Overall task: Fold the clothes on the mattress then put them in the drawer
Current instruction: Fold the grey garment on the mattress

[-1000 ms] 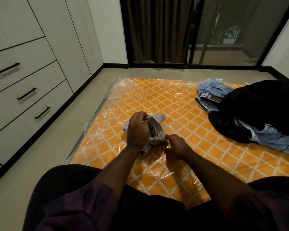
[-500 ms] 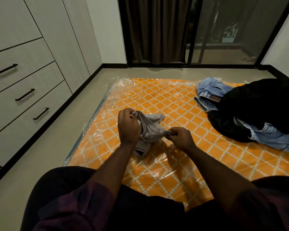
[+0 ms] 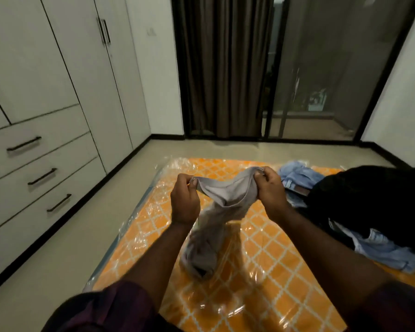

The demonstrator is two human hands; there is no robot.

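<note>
A grey garment (image 3: 222,202) hangs in the air above the orange patterned mattress (image 3: 268,255), which is wrapped in clear plastic. My left hand (image 3: 185,200) pinches its left top corner and my right hand (image 3: 270,188) pinches the right one, stretching the top edge between them. The garment's lower part droops, blurred, down to the mattress. On the mattress to the right lie a black garment (image 3: 369,202) and light blue denim clothes (image 3: 297,177). Three shut drawers (image 3: 41,178) with dark handles are in the white wardrobe on the left.
Beige floor (image 3: 65,250) runs between the mattress and the wardrobe. A dark curtain (image 3: 223,68) and glass sliding door (image 3: 321,68) fill the far wall. More blue denim (image 3: 383,252) pokes out under the black garment at the right.
Both hands have lifted the grey garment off the mattress and pulled apart, spreading its top edge. The camera has tilted up, showing more of the wardrobe and door.
</note>
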